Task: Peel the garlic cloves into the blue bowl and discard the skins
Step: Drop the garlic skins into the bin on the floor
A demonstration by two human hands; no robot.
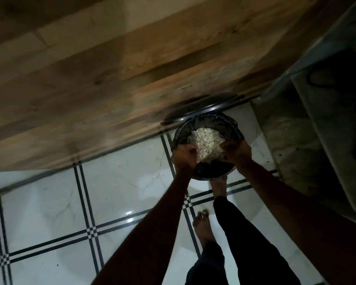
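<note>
A heap of pale garlic skins (pixel 206 142) lies in the mouth of a round bin (pixel 212 176) lined with a black bag. My left hand (pixel 185 154) and my right hand (pixel 237 151) reach down over the bin from the near side. Each hand has its fingers curled into the near edge of the heap, holding skins. The light is dim, so the fingertips are hard to make out. The blue bowl and the cloves are out of view.
The bin's black lid (pixel 199 114) stands open against a wooden cabinet front (pixel 111 79). A stone ledge (pixel 296 140) runs along the right. My bare feet (pixel 202 225) stand on white floor tiles with dark stripes (pixel 90 202); one foot is by the bin's base.
</note>
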